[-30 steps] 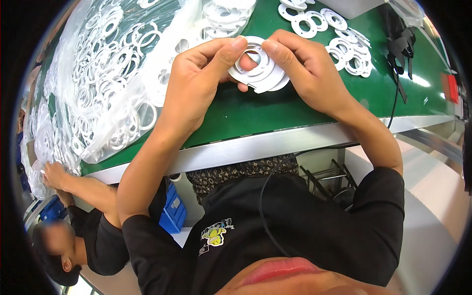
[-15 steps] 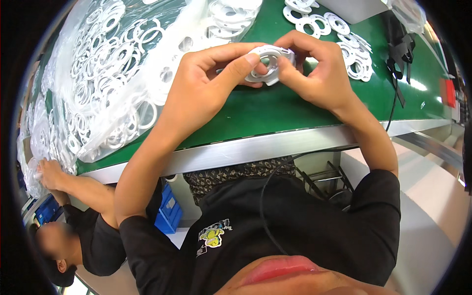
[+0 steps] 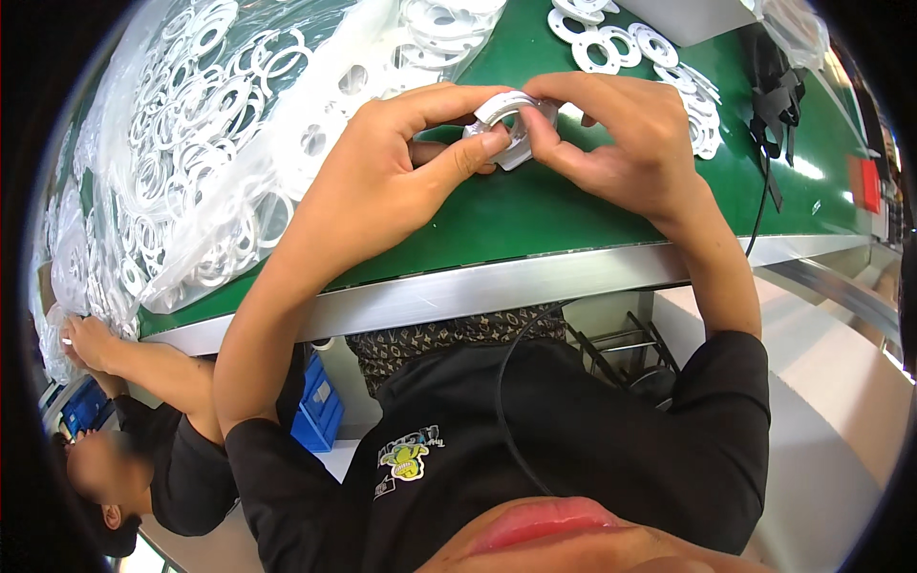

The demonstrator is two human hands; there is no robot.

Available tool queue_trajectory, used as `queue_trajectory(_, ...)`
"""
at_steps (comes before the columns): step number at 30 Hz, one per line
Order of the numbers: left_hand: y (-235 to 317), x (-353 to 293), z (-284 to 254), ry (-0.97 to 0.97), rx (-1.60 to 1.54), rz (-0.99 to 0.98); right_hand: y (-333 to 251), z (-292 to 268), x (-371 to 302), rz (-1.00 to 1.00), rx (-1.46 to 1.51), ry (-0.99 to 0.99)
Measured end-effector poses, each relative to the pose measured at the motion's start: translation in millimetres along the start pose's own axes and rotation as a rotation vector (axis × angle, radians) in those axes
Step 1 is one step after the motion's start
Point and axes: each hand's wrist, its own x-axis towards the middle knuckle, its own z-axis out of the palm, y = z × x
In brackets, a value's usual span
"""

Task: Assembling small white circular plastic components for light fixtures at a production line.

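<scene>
A white ring-shaped part [image 3: 517, 151] is held between my two hands above the green tabletop. My left hand [image 3: 411, 158] pinches its left side, thumb on the near face. On its right upper edge, my right hand [image 3: 616, 134] grips with thumb and bent fingers. The ring is tilted, and its far side is partly hidden by my fingers. Just beyond my right hand lie several flat white rings [image 3: 597, 50], loosely heaped. On the left, many more white rings [image 3: 229, 100] lie on and under clear plastic sheeting [image 3: 215, 250].
The table's metal front edge [image 3: 458, 290] runs before me. A grey-white box [image 3: 688, 17] stands at the back, beside black straps [image 3: 772, 95] and a hanging cable. A co-worker's hand [image 3: 91, 342] touches the plastic at far left. A blue crate [image 3: 318, 406] sits below the table.
The ring has been turned and tipped, so it now shows more edge-on. My right hand has shifted its grip and rotated slightly. Both hands still hold the ring.
</scene>
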Motion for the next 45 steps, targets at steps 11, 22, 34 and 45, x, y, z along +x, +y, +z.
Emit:
queue_trajectory(11, 8, -1, -1, -0.054, 0.177, 0.031, 4, 3, 1, -0.232, -0.201, 0.103)
queue_trajectory(22, 0, 0, 5, -0.056, 0.005, 0.037, 3, 3, -1, -0.328, -0.337, 0.094)
queue_trajectory(34, 2, 3, 8, 0.027, -0.105, -0.109, -3, -1, -1, -0.239, -0.292, 0.063)
queue_trajectory(45, -2, 3, 19, 0.103, -0.213, -0.068, -2, 0, -5, -0.359, -0.424, 0.059)
